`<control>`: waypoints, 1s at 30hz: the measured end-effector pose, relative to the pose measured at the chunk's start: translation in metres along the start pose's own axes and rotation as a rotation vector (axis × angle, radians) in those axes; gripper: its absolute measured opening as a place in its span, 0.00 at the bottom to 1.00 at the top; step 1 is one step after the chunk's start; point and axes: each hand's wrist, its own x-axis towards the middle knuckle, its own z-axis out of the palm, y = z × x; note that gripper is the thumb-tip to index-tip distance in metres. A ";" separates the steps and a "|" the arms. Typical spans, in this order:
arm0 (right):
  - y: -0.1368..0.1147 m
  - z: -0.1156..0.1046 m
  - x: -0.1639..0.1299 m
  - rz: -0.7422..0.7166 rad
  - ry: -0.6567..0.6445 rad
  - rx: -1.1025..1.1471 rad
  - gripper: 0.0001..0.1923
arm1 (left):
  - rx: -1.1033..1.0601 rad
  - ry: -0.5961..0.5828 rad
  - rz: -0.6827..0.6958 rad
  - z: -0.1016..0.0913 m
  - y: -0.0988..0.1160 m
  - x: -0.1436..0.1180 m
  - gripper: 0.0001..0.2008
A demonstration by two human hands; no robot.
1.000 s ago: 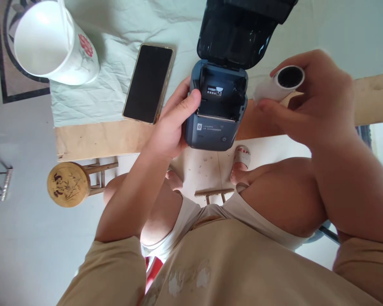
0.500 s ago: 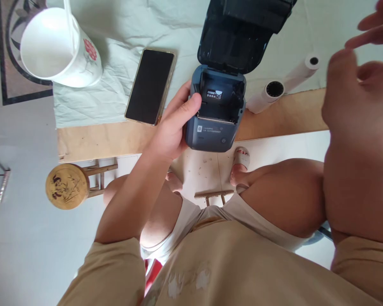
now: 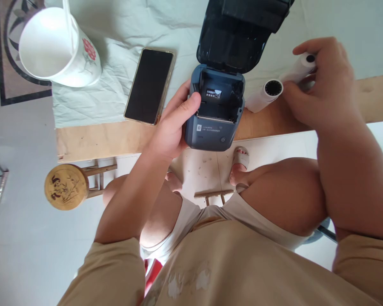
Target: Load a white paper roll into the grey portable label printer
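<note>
Since half a second ago the right hand (image 3: pixel 322 89) has dropped back down from mid-air onto the far paper roll (image 3: pixel 301 67); a second ago it held the other roll up near the printer, and that roll now lies on the counter (image 3: pixel 95 138). Left hand and printer haven't shifted.

Containers:
- Printer (image 3: pixel 214 114), dark blue-grey, lid (image 3: pixel 239 34) hinged fully back. Paper bay open, nothing in it but a small printed label on the back wall.
- White cup (image 3: pixel 59 46) with red flower print, far left on the wrinkled cloth (image 3: pixel 115 85). Looks empty inside apart from a thin white stick or straw leaning on the rim.

Rolls: near paper roll (image 3: pixel 264 95) lies just right of the printer, dark core end facing the camera, not touched. Far roll sits just behind it, mostly covered by the right hand.

Hands:
- Left hand (image 3: pixel 170 127): grip closed on the printer's left side, thumb hooked over the bay edge, forearm coming up from lower left.
- Right hand: palm down, fingers curled over the far roll, grip narrow around it; can't tell if it's lifted off the counter.

Phone (image 3: pixel 149 86) lies screen dark, between cup and printer. Printer sits at the counter's near edge, over the person's knees.
</note>
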 end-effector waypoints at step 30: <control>-0.010 0.010 0.008 0.203 0.146 0.976 0.33 | 0.018 -0.026 0.002 -0.003 0.000 0.001 0.14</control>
